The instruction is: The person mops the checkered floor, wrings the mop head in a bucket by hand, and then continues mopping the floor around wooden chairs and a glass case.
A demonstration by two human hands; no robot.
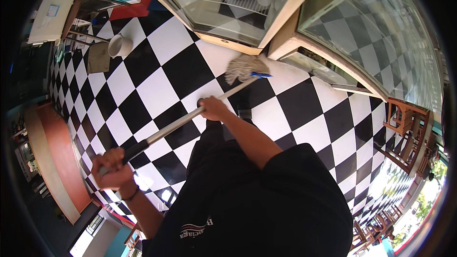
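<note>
A string mop lies aslant in front of me, its metal handle (176, 125) running from lower left to upper right. My left hand (113, 169) is closed round the dark grip at the handle's upper end. Farther down the shaft, my right hand (214, 109) is wrapped round the bare metal. The grey mop head (245, 68), with its blue clamp (261, 74), rests on the black-and-white checkered floor (183, 74). Its strands spread beside the base of a glass-fronted display cabinet.
A glass-door cabinet (228, 43) with wire shelves stands ahead, and a second glass case (328, 43) adjoins it on the right. At the far left are a whitish bucket (120, 46) and a brown mat (98, 58). A curved counter (59, 157) lines the left; wooden chairs (402, 119) stand right.
</note>
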